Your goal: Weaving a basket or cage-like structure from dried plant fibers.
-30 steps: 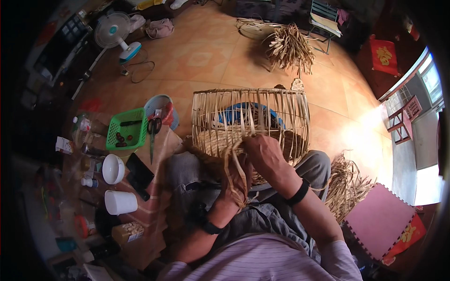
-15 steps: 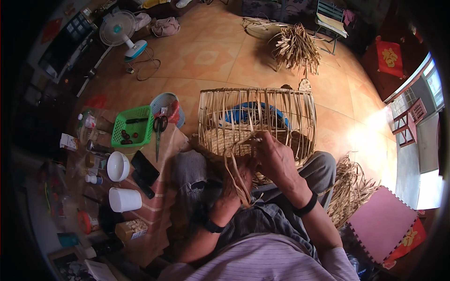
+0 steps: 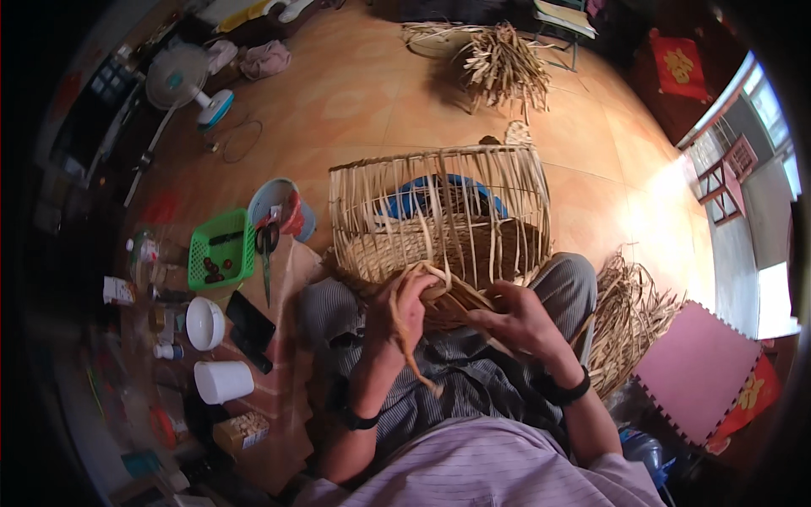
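Observation:
A partly woven straw basket [image 3: 380, 248] stands at my lap, its tight weave at the near side and bare upright ribs running to the far rim. My left hand [image 3: 404, 306] is closed on a plant-fibre strip [image 3: 404, 345] at the basket's near edge; the tail of this strip dangles over my trousers. To its right, my right hand [image 3: 525, 323] has thumb and fingers pinched on a flat fibre strip beside the same edge. Both hands are apart. Part of the near edge is hidden by the fingers.
Beyond the ribs shows a blue round rim [image 3: 460, 179]. On the left are a green basket [image 3: 201, 245], scissors [image 3: 267, 241], a phone [image 3: 251, 321], a white bowl [image 3: 205, 324] and a white cup [image 3: 224, 382]. Fibre bundles lie at right [image 3: 629, 317] and far [image 3: 507, 72].
My hands have moved apart, the left leftward and the right lower and to the right. The strip's loose end hangs farther left. The whole view has shifted slightly.

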Demonstrator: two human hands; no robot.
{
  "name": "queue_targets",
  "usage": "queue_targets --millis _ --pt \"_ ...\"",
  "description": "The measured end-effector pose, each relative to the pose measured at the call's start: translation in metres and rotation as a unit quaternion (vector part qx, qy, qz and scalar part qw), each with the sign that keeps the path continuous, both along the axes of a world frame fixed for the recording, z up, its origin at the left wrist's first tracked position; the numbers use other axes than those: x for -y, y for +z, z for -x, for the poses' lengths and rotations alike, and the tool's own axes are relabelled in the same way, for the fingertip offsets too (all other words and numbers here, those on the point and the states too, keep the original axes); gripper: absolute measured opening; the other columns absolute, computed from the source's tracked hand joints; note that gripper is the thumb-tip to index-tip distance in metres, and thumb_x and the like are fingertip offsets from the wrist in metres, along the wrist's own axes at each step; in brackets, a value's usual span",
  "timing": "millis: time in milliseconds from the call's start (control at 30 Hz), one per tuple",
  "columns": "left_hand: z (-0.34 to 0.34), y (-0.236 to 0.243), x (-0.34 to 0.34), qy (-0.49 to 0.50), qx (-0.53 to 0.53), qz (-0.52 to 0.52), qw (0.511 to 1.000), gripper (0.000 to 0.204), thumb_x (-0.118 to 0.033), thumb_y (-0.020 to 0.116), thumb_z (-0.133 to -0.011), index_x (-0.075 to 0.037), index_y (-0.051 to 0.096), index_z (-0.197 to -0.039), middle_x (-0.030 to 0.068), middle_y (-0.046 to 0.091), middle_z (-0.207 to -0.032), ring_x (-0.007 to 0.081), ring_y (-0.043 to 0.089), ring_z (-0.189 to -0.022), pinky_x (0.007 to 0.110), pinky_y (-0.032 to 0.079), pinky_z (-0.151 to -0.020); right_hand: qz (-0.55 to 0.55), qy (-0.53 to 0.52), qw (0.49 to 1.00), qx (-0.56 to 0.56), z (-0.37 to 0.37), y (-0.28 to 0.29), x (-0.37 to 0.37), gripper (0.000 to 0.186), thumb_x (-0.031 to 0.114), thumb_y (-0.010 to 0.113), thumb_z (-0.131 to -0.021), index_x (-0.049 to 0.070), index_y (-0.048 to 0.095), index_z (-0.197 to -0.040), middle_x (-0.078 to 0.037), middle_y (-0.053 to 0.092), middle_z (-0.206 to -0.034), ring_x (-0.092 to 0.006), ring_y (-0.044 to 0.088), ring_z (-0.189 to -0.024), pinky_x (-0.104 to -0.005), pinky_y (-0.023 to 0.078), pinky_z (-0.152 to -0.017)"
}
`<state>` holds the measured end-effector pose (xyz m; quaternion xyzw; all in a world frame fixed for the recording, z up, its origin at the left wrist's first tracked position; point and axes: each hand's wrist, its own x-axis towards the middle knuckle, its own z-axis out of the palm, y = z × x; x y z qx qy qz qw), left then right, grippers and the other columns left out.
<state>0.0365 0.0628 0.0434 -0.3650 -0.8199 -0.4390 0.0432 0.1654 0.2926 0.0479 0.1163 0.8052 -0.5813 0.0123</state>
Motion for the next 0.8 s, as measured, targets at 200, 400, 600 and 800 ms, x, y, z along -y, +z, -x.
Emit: queue_targets --millis 200,400,600,800 --pt "0.006 0.038 0.041 0.072 0.332 -0.145 0.929 0.019 -0.008 0.062 -0.113 -0.002 0.078 -0.122 0.0111 0.082 -0.109 0.0177 0.078 -0.101 0.033 0.062 -0.086 0.123 0.077 0.979 0.142 0.017 0.012 0.002 0.046 0.043 0.073 -0.111 -0.003 0.076 -0.111 -0.007 0.075 -0.082 -0.0162 0.067 -0.074 -0.0381 0.056 -0.072" --pt "-0.008 0.037 0.028 0.0 0.194 -0.039 0.98 0.022 -0.001 0.062 -0.11 -0.004 0.078 -0.125 0.0117 0.082 -0.115 0.0235 0.079 -0.106 0.034 0.061 -0.092 0.436 -0.232 0.867 -0.061 -0.02 -0.001 -0.056 0.041 0.04 0.062 -0.117 0.012 0.066 -0.087 -0.002 0.066 -0.071 -0.0103 0.06 -0.06 -0.0261 0.05 -0.059" --pt "-0.008 0.025 -0.012 -0.029 -0.067 0.072 0.995 0.033 0.008 0.07 -0.095 -0.004 0.079 -0.124 0.0118 0.077 -0.118 0.0334 0.075 -0.111 0.045 0.061 -0.097 0.2 0.041 0.966 0.162 -0.059 -0.008 -0.052 0.036 0.039 0.08 -0.108 0.004 0.08 -0.101 0.002 0.073 -0.075 -0.0049 0.063 -0.061 -0.0239 0.045 -0.053" --pt "-0.007 0.021 -0.012 0.008 -0.062 0.042 0.997 0.034 0.007 0.075 -0.093 -0.006 0.08 -0.124 0.0113 0.078 -0.115 0.0324 0.075 -0.108 0.043 0.061 -0.096 0.536 -0.224 0.788 -0.206 -0.09 -0.03 -0.083 0.056 0.045 0.039 -0.124 0.005 0.068 -0.098 -0.01 0.07 -0.105 -0.0141 0.052 -0.07 -0.0313 0.05 -0.067"
